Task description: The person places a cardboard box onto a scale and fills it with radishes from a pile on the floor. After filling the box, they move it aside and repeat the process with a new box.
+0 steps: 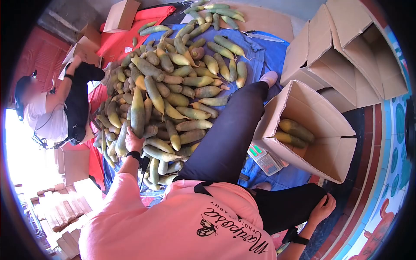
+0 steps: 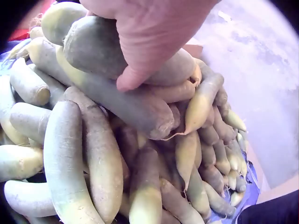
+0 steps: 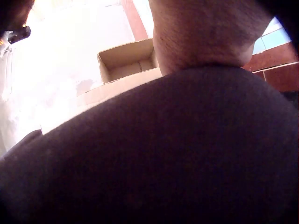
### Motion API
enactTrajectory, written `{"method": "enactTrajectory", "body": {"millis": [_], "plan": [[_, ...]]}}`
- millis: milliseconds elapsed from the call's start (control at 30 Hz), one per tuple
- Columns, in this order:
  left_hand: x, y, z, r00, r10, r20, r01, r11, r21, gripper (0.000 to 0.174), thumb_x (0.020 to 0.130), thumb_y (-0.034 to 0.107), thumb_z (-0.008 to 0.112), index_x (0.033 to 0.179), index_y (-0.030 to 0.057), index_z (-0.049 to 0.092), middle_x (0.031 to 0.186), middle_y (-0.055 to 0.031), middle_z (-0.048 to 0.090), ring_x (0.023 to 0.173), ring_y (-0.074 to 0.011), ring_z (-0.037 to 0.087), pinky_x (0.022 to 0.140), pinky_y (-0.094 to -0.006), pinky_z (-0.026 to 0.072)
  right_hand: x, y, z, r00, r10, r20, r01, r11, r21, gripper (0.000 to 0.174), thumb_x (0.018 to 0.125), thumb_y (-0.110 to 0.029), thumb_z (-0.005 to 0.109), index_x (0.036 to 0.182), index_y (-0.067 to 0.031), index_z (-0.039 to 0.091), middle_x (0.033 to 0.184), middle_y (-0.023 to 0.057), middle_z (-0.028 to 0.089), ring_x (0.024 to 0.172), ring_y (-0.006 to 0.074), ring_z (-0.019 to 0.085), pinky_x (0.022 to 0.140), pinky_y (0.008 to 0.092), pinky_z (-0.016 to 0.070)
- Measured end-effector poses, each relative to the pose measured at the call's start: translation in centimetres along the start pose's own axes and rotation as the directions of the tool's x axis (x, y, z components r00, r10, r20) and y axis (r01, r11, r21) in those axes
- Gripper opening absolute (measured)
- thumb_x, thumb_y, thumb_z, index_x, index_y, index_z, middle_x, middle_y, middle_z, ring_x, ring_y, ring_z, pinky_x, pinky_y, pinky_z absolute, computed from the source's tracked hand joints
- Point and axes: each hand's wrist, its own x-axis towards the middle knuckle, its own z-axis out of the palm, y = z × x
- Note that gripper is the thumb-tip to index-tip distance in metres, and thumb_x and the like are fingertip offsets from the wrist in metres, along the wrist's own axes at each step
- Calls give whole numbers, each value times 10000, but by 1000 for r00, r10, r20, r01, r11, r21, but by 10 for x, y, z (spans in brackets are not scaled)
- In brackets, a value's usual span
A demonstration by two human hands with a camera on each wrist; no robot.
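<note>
- L hand (image 1: pixel 134 141) is on the near-L side of the pile (image 1: pixel 173 93), clamped on a dark green radish (image 2: pixel 91 46), thumb down its side; the far fingers are out of sight in the L wrist view.
- In the head view the L hand sits at the near end of a long radish (image 1: pixel 137 113); prob. the same one, can't be 100% sure.
- That long radish's axis runs approx. straight away from the torso, paler tip at the far end, dark end by the hand.
- R hand (image 1: pixel 323 208) rests on the R knee (image 1: pixel 303 203), relaxed, w/ nothing in it; so the hands are well apart.
- Nearer to the held radish: L hand, obv.; R hand is way over on the opp. side of the body.
- Open box (image 1: pixel 333 167) is on the person's R, w/ radishes (image 1: pixel 296 131) lying inside; R hand is nearer to it than L.
- One leg (image 1: pixel 225 134) lies btwn pile & box; scale (image 1: pixel 265 160) is just beside the box, on its near-L side.
</note>
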Motion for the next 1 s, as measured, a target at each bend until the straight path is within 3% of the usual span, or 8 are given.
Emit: {"method": "enactTrajectory", "body": {"millis": [167, 200, 267, 300, 400, 767, 900, 1000], "plan": [[-1, 3, -1, 995, 96, -21, -97, 994, -48, 849, 619, 332, 736, 1299, -3, 353, 1102, -222, 553, 1025, -346, 569, 876, -392, 469, 0, -4, -3, 1000, 6, 0, -6, 999, 37, 137, 854, -64, 537, 962, -5, 597, 941, 146, 577, 910, 319, 527, 810, 414, 413], [0, 6, 2, 997, 79, 26, -68, 955, -288, 759, 630, 333, 738, 1227, -14, 424, 1024, -193, 584, 961, -324, 594, 836, -376, 482, 0, -3, -3, 1000, 9, -3, -9, 999, 37, 137, 854, -64, 537, 962, -5, 597, 941, 146, 577, 910, 319, 527, 810, 414, 413], [-2, 15, 9, 994, 80, 73, 2, 665, -747, 510, 684, 332, 730, 1017, -20, 572, 823, -101, 625, 768, -240, 626, 716, -330, 502, -1, -2, -3, 1000, 1, -6, -1, 999, 40, 137, 844, -60, 545, 959, -6, 596, 944, 148, 576, 913, 320, 527, 815, 415, 414], [-10, 29, -3, 994, 81, 69, -1, 662, -749, 510, 684, 332, 730, 1017, -20, 572, 823, -101, 625, 768, -240, 626, 716, -330, 502, -1, -1, -2, 1000, 2, -11, -1, 999, 42, 137, 844, -60, 545, 959, -6, 596, 944, 148, 576, 913, 320, 527, 815, 415, 414], [-32, 56, -42, 911, 174, 373, 349, 153, -924, 467, 752, 287, 694, 1081, -6, 538, 902, -78, 608, 748, -174, 599, 690, -307, 481, -1, 0, -3, 1000, -1, -22, 2, 999, 41, 138, 835, -58, 553, 956, -5, 594, 944, 151, 576, 911, 322, 530, 822, 416, 416], [-115, 117, -152, 803, 571, 172, 178, 46, -983, 555, 769, 382, 652, 1109, -29, 498, 876, -126, 611, 749, -189, 612, 680, -307, 508, 25, -26, -31, 996, 83, -16, -72, 935, 347, 169, 852, -11, 516, 1005, 28, 577, 993, 163, 581, 950, 320, 563, 837, 373, 443], [-142, 145, -205, 548, 823, 151, 31, 160, -987, 869, 581, 515, 736, 1171, -61, 462, 908, -130, 615, 747, -196, 626, 662, -285, 508, 54, -97, -81, 993, -61, -100, 96, 909, 405, 221, 823, -14, 554, 1041, 16, 568, 1030, 166, 571, 964, 309, 559, 843, 377, 443], [-150, 162, -219, 221, 949, 225, -31, 237, -971, 871, 574, 398, 790, 1252, -32, 452, 1089, -65, 579, 974, -154, 537, 865, -279, 417, 63, -150, -110, 936, -322, -144, 352, 868, 350, 377, 760, -75, 648, 1113, -12, 532, 1146, 166, 531, 1039, 332, 519, 854, 394, 442]]}}
